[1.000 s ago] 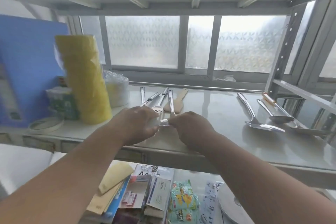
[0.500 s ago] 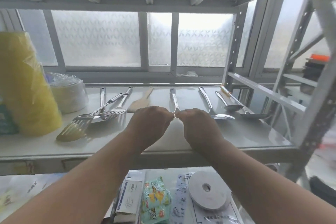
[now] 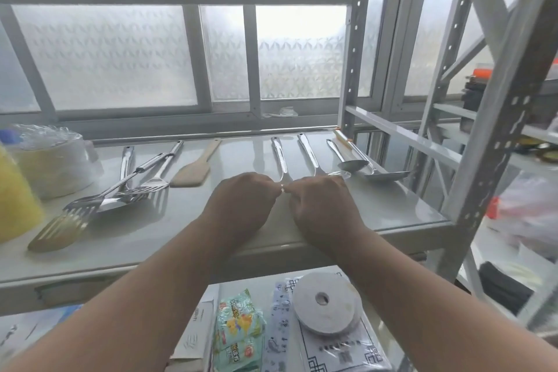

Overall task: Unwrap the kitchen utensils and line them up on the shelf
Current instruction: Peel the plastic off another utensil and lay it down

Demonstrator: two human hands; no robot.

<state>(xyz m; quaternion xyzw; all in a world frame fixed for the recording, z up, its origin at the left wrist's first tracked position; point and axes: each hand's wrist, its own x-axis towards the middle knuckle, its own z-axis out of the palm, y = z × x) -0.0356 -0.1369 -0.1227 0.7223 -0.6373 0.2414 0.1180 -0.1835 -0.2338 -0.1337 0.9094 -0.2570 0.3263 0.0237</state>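
Lower shelf, nearest: white tape roll [image 3: 327,302] and green snack packets [image 3: 238,329] lay side by side. Above, over the front of the shelf [image 3: 392,205]: left hand [image 3: 241,205] and right hand [image 3: 324,207], fingers curled, knuckles almost meeting, both pinched a small shiny piece between them at the bowl end of a steel utensil [image 3: 279,157]. Further back, right: ladle [image 3: 311,157], spoons [image 3: 351,160], lined up. Left: wooden spatula [image 3: 196,167], slotted turner [image 3: 151,181], wooden slotted spatula [image 3: 60,229], overlapping loosely. Rearmost: frosted window [image 3: 114,57].
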